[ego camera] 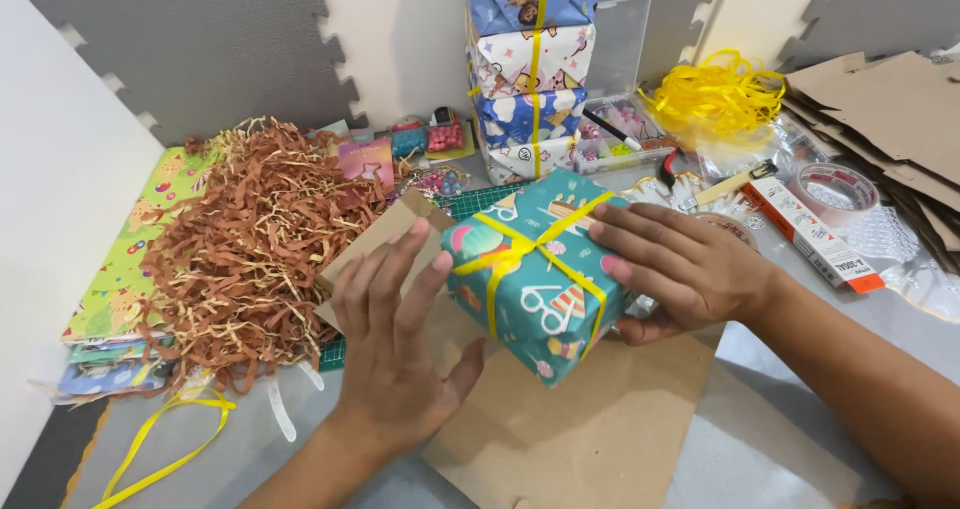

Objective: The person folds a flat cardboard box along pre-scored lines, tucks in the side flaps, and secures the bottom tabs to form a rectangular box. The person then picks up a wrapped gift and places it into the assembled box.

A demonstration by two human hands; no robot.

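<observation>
Teal paper-wrapped gift box [537,274], yellow-ribboned: my right hand [680,269] fingers spread flat on it, left hand [395,354] fingers apart beside it; loose ribbon could slip off.

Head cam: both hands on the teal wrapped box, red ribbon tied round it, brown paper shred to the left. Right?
One thing is off: the ribbon is yellow, not red, as the head view shows. The rest holds: the left hand and right hand are both on the teal wrapped box, with the brown paper shred to its left.
</observation>
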